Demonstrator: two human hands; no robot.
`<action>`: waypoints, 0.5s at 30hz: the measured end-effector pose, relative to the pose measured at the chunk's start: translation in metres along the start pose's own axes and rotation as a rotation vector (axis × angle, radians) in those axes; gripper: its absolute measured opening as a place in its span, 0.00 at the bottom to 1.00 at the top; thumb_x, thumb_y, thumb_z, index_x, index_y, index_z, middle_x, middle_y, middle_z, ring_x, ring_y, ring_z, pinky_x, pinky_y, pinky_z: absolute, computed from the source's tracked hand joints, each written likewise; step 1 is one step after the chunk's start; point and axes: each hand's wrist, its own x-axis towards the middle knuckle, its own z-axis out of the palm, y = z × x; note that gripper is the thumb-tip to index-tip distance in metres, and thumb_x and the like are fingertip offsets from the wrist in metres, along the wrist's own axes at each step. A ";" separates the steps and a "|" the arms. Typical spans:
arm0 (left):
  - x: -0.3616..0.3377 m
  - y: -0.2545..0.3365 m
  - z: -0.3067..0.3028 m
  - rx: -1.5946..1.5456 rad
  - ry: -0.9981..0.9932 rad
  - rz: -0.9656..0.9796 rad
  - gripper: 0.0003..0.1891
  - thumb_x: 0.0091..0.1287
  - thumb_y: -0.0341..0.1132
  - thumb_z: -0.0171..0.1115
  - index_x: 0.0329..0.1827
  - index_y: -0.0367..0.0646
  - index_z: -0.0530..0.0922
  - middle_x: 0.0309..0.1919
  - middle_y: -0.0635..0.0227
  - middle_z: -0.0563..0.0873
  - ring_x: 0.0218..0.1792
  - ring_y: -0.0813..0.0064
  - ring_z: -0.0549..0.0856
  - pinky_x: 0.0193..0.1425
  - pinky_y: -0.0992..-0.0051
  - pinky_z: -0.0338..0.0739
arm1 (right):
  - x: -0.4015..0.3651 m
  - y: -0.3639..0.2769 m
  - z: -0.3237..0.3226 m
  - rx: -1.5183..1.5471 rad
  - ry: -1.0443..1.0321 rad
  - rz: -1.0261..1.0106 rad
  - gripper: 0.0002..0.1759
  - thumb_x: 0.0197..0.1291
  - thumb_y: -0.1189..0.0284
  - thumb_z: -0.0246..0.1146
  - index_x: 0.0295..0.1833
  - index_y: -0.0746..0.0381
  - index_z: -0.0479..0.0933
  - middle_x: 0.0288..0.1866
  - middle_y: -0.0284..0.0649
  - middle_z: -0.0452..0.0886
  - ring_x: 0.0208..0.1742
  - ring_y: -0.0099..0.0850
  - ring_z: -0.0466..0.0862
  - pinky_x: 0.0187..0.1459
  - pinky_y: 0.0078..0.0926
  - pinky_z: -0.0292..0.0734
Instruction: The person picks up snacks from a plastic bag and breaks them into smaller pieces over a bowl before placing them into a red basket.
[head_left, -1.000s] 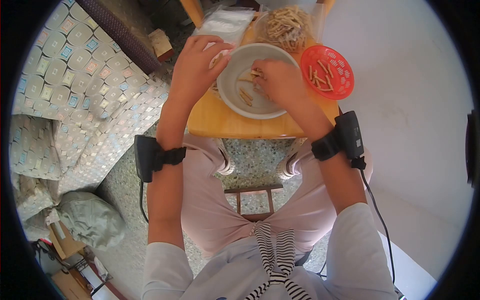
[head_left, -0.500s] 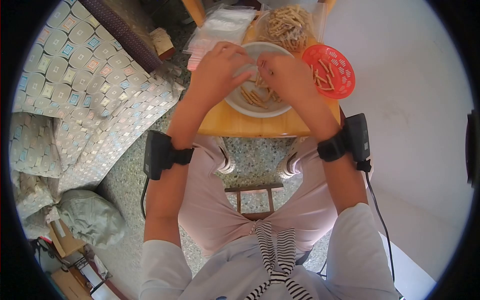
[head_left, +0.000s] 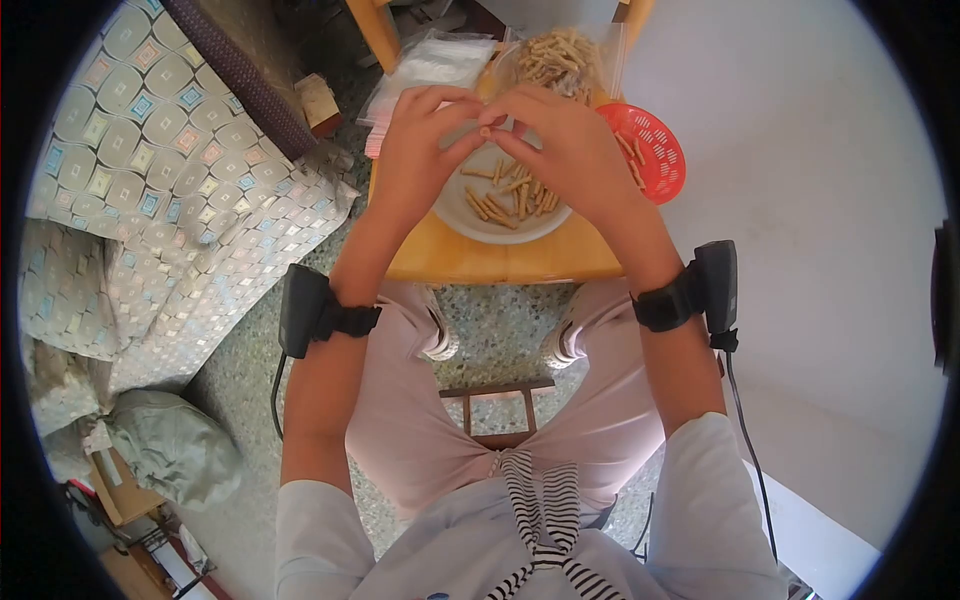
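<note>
My left hand [head_left: 415, 150] and my right hand [head_left: 560, 145] are raised just above a white bowl [head_left: 505, 228], their fingertips meeting over its far rim. Both pinch small wooden pieces, mostly hidden by the fingers. Several short pale wooden sticks [head_left: 510, 195] lie loose in the bowl. The bowl stands on a small wooden table [head_left: 480, 262] in front of my knees. Each wrist carries a black strapped device.
A red perforated basket [head_left: 655, 150] with a few sticks stands right of the bowl. Behind the bowl are a clear bag full of wooden sticks [head_left: 560, 55] and a stack of empty plastic bags [head_left: 420, 65]. A patterned cloth [head_left: 160, 180] lies at left, a white wall at right.
My right hand has lifted out of the bowl and my left hand has left its rim. Both have come together above the bowl. More sticks now show in the bowl.
</note>
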 end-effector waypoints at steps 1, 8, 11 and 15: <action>0.001 0.000 0.000 -0.017 0.033 -0.010 0.14 0.60 0.30 0.72 0.50 0.46 0.87 0.53 0.69 0.84 0.59 0.62 0.78 0.67 0.64 0.70 | 0.001 -0.001 0.000 -0.042 -0.003 -0.021 0.07 0.63 0.69 0.66 0.45 0.55 0.80 0.41 0.38 0.84 0.41 0.42 0.86 0.38 0.39 0.80; 0.007 0.003 -0.008 -0.023 0.098 -0.039 0.10 0.60 0.33 0.74 0.45 0.48 0.89 0.53 0.72 0.85 0.61 0.64 0.75 0.67 0.66 0.69 | 0.002 -0.008 -0.003 -0.137 0.119 0.142 0.07 0.64 0.67 0.66 0.45 0.56 0.80 0.39 0.38 0.84 0.41 0.42 0.86 0.38 0.39 0.79; 0.007 0.004 -0.011 0.022 0.135 -0.036 0.09 0.60 0.33 0.74 0.44 0.49 0.89 0.53 0.73 0.85 0.62 0.65 0.75 0.68 0.65 0.68 | 0.000 0.000 -0.006 -0.183 0.068 0.153 0.08 0.65 0.66 0.66 0.46 0.57 0.79 0.40 0.38 0.85 0.41 0.42 0.86 0.38 0.39 0.79; 0.007 0.008 -0.009 0.019 0.154 0.014 0.09 0.60 0.33 0.74 0.44 0.49 0.89 0.53 0.74 0.85 0.62 0.65 0.74 0.68 0.65 0.68 | -0.003 0.005 0.001 -0.161 0.073 0.133 0.09 0.67 0.64 0.64 0.46 0.57 0.79 0.40 0.41 0.86 0.41 0.44 0.86 0.38 0.41 0.79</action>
